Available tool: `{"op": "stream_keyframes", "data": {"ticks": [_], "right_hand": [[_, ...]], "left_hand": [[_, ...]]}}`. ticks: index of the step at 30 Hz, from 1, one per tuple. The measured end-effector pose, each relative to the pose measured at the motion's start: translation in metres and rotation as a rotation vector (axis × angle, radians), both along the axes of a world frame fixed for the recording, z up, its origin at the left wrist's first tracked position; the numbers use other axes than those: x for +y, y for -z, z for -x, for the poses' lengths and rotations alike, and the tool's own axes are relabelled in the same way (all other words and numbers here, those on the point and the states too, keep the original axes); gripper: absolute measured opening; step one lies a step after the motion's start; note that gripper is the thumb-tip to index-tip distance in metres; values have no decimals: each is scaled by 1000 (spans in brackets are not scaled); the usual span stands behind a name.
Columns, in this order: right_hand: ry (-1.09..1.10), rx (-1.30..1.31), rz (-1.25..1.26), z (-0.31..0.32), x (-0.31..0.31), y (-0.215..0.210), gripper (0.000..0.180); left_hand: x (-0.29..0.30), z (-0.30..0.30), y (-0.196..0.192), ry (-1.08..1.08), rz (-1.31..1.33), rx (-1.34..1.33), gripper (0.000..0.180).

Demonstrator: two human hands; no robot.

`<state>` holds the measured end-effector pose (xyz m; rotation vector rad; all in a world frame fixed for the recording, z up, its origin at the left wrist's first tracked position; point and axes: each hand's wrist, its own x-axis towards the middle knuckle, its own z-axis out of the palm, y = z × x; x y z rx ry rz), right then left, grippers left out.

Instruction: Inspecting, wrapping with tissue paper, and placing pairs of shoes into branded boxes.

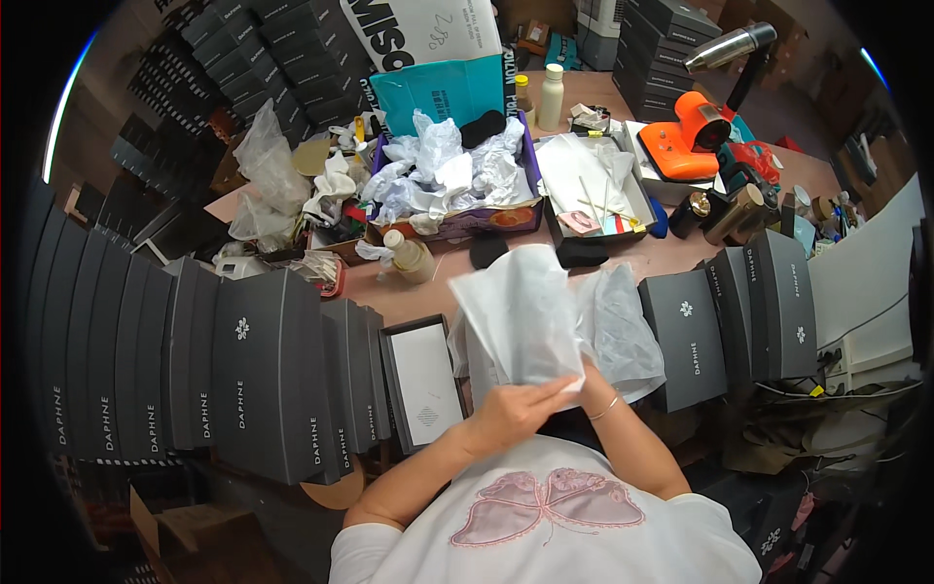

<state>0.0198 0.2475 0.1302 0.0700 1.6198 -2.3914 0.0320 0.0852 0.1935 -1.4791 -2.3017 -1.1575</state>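
A thin white sheet (520,311), like tissue paper or a soft bag, is lifted in front of my body. My left hand (523,411) pinches its lower edge with the fingers closed. My right hand (591,378), with a bracelet at the wrist, reaches up behind the sheet's lower right corner, its fingers hidden. A crumpled translucent white sheet (623,336) lies just beyond on the right. Left of my hands stands an open dark box (387,375), a white printed panel (428,365) in it. Two black pads (582,255) lie behind the raised sheet.
Stacked dark shoeboxes (258,375) line the left side, more shoeboxes (686,336) the right. Further back are a purple box (486,222) of crumpled paper, a tray (637,229) with papers, a capped bottle (413,261) and an orange device (676,141).
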Motion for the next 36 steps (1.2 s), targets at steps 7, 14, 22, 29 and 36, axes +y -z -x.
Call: {"op": "stream_keyframes", "data": {"ticks": [7,14,22,29,36], "right_hand": [[283,7,-89,-22,0,13,41],[63,871,-1158,-31,29,-30,44],[-88,552,-1442,-43,-14,-14,62],[53,828,-1452,-29,2,82,51],[59,632,-1245,-31,0,31,47]], "left_hand": [[35,-26,20,25,43,-73,42],[-42,11,58,-738,-884,-1118,94],[-48,39,50,-437,-1072,-1257,61],[3,-45,95,-77,-234,-1704,41],[-35,-24,75,4,21,-1096,59]]}}
